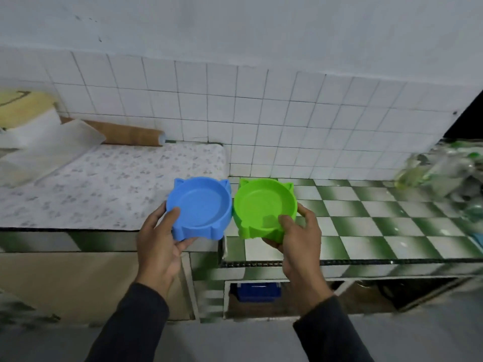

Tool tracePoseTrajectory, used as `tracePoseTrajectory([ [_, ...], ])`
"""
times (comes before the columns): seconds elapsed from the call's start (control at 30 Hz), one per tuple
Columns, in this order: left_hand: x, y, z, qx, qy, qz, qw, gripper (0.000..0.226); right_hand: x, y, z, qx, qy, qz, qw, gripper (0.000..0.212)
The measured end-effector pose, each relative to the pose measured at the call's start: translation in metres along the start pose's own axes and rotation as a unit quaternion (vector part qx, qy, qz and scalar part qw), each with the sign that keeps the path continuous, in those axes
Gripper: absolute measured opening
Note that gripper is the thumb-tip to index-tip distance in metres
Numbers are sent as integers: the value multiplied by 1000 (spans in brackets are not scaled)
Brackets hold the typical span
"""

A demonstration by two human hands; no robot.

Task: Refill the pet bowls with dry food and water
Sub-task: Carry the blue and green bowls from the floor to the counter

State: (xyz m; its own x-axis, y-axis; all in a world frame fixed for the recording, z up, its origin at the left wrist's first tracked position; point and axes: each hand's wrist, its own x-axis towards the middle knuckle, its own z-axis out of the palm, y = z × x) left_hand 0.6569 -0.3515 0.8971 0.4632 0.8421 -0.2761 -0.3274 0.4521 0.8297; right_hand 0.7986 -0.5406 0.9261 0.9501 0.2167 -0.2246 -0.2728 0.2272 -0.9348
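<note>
I have 2 empty bowls in the air, so no food or water is in yet. My left hand (159, 239) is clamped on the blue bowl (200, 207), above the patterned counter (78, 194) edge. My right hand (300, 236) grips the green bowl (264, 207), rims touching; the checkered counter (392, 220) beside it looks open.

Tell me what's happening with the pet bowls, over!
Left hand holds blue bowl. Right hand holds green bowl. Both bowls empty, over counter edge. Nothing blocking.
</note>
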Motion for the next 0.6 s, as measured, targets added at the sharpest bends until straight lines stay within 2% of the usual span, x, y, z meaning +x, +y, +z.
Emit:
tracePoseTrajectory([
  [0.27, -7, -65, 89, 15, -52, -54, 997, 37, 39, -19, -89, 19, 98, -14, 995, 39],
  [0.6, 8, -139, 174, 48, -100, -110, 988, 40, 96, -25, -160, 11, 198, -4, 980, 38],
])
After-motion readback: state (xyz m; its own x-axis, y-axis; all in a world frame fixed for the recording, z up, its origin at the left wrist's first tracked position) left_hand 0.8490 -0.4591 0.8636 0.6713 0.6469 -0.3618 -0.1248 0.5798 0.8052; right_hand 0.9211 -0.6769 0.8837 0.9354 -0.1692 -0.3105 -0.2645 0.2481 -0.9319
